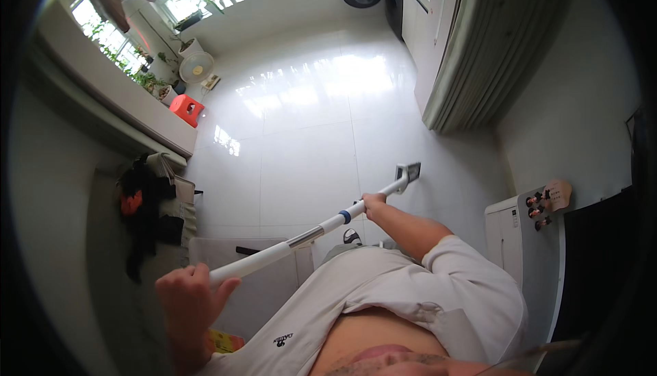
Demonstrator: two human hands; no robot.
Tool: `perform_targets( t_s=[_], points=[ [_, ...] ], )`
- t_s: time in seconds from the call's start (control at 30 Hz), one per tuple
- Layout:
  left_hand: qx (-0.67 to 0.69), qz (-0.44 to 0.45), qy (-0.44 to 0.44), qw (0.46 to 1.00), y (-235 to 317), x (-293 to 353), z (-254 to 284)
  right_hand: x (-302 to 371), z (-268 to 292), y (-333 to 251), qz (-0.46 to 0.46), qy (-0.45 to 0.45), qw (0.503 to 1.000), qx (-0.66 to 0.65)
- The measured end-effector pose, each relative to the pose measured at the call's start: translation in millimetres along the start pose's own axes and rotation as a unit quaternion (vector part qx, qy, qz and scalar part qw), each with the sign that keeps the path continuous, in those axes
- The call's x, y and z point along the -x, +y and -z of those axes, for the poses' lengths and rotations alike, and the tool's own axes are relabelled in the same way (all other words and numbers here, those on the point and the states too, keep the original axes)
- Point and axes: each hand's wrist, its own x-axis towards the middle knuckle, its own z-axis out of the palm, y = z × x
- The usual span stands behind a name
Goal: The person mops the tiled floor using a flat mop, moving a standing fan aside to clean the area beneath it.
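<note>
"Where does the long white tubular pole (256,261) lie?"
"Aslant before me: my left hand (189,287) curled round its end, my right hand (373,205) closed just past its blue ring (345,216), nearer its rectangular grey head (412,170)."

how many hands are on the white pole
2. The left hand grips the white pole at its near end; the right hand holds it farther along, past the blue collar. No other hands show.
</note>
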Motion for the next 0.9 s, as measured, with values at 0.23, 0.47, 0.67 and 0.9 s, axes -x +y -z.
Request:
perform_targets(
  t_s=[0.23, 0.47, 0.67, 0.9],
  points=[
    [0.159, -0.004, -0.207, 0.965, -40.1, -109.3, -47.7, -50.4, -105.1, -65.9, 0.011, 0.070, 0.994, 0.084],
    [0.249, 0.117, -0.200, 0.940, -18.9, -187.2, -120.1, -136.4, -154.3, -139.9, 0.030, 0.041, 0.966, 0.253],
    [0.299, 0.145, -0.211, 0.919, 11.4, -296.3, -138.8, -194.2, -202.5, -244.1, 0.001, 0.006, 0.966, 0.260],
    [0.299, 0.124, -0.250, 0.913, 22.6, -428.6, -156.3, -249.1, -240.5, -317.7, -0.083, -0.078, 0.993, -0.002]
  ],
)
